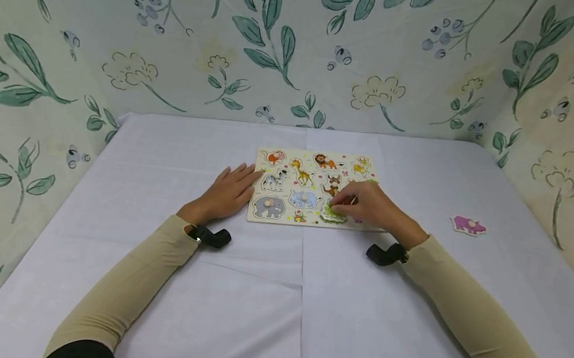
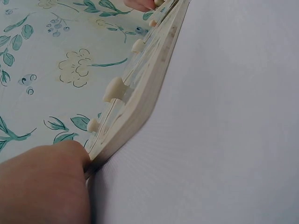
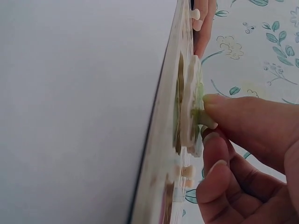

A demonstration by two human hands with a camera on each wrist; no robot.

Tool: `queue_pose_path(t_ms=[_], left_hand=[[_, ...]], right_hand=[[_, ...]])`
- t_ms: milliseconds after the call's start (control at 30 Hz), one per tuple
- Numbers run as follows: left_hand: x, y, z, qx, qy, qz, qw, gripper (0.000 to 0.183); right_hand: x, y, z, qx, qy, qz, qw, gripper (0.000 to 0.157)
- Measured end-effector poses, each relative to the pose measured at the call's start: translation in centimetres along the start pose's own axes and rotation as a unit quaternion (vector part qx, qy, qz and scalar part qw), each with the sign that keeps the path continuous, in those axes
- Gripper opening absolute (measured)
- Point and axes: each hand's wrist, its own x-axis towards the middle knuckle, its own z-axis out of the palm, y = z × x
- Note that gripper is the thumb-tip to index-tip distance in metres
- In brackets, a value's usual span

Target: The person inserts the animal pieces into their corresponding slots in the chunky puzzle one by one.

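Observation:
A wooden peg puzzle board with animal pieces lies on the table. My left hand rests at its left edge, fingers straight and fingertips on the corner area. With thumb and fingers, my right hand pinches the small knob of a green puzzle piece over the front of the board. The right wrist view shows this piece standing slightly off the board, beside a matching recess. Among the seated pieces are an elephant, a zebra and a lion.
A purple animal piece lies apart on the white tablecloth, to the right of the board. Partly under my right hand, a purple-printed recess shows in the board. Patterned fabric stands behind the table.

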Motion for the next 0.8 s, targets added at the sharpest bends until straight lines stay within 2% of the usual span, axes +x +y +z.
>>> queue_pose_path(t_ms=[800], left_hand=[[0.19, -0.14, 0.23, 0.006, 0.001, 0.0, 1.0, 0.051]], right_hand=[[0.09, -0.13, 0.28, -0.005, -0.016, 0.008, 1.0, 0.009]])
